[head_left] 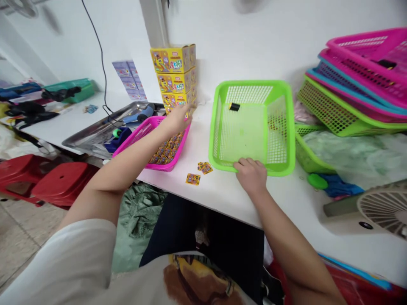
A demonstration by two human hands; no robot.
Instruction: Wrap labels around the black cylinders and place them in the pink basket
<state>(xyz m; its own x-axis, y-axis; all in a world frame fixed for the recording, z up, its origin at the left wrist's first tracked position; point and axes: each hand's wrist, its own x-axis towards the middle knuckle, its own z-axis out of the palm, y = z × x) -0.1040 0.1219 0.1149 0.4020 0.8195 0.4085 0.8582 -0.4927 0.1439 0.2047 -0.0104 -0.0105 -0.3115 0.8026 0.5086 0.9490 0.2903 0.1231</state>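
My left hand (178,120) reaches out over the far end of a pink basket (143,130) filled with several small orange packets, right at the foot of a stack of yellow boxes (174,76). Whether it grips anything I cannot tell. My right hand (251,174) rests on the near rim of a bright green basket (251,127), fingers curled over the edge. That basket is nearly bare, with one small black and yellow item (234,106) at its back. Loose orange packets (199,173) lie on the white table between the two baskets.
Stacked pink, blue and green baskets (356,80) sit at the right, above a green basket holding a plastic bag (349,148). A small fan (381,207) stands at the near right. A metal tray (104,127) with tools lies left, red stools (47,178) below.
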